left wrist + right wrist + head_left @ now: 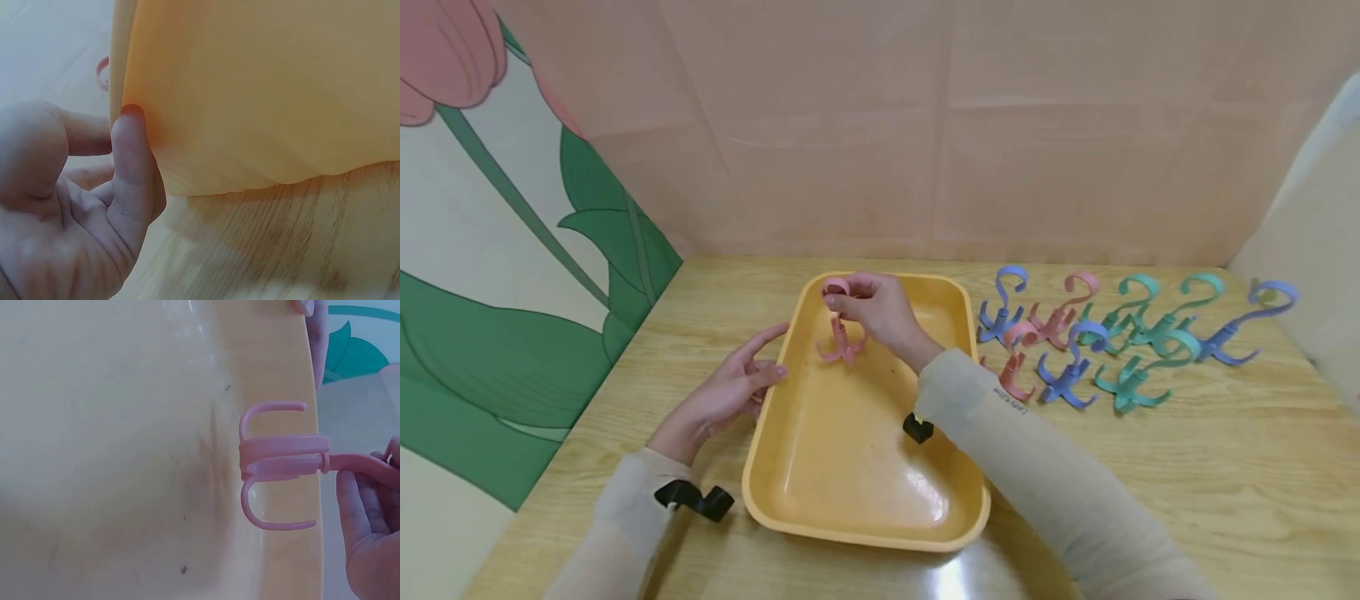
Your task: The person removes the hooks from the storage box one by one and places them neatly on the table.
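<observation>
In the head view a pink multi-prong hanging hook is over the far left part of a yellow-orange tray. My right hand pinches its curled top, prongs pointing down. The right wrist view shows the hook's prongs and stem, with fingers at the stem's end. My left hand grips the tray's left rim, the thumb over the edge. Close up in the left wrist view, fingers of that hand press against the tray wall.
Right of the tray, several similar hooks stand on the wooden table: blue, green and pink. A pinkish sheet hangs behind the table, and a flower-patterned panel is at the left.
</observation>
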Tool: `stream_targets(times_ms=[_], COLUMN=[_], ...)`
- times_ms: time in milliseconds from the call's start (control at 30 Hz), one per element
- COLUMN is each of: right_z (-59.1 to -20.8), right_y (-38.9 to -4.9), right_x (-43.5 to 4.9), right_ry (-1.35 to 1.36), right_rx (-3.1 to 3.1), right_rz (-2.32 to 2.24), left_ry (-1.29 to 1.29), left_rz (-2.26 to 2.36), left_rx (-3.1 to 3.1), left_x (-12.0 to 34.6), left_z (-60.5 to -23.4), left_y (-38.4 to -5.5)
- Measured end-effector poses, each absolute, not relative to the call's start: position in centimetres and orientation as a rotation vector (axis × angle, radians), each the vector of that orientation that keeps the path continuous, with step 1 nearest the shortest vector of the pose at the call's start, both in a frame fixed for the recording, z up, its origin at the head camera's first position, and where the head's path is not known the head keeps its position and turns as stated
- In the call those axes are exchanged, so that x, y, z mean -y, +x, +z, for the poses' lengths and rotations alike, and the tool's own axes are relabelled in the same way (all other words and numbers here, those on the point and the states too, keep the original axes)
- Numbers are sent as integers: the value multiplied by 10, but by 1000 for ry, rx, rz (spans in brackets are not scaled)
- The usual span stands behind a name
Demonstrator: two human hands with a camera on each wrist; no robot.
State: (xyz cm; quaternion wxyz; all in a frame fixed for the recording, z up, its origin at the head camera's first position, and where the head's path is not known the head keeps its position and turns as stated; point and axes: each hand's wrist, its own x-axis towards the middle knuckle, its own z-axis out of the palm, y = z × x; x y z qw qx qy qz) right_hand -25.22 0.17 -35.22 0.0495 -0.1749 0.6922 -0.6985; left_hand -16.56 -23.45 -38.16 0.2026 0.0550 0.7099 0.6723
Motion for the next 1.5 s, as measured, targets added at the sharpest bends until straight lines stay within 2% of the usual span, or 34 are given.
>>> stream_targets(times_ms=[900, 1500], right_z=[-316, -296], right_y=[-213, -179], right_x=[-29, -67], right_ry=[-553, -559], right_rx=[-2130, -2161], right_rz=[-2093, -2194], left_ry=[167, 146], left_rz=[1885, 1883], left_rx=[-1962, -1978], left_x=[235, 234], left_z=[-380, -379], left_y=[-164, -164])
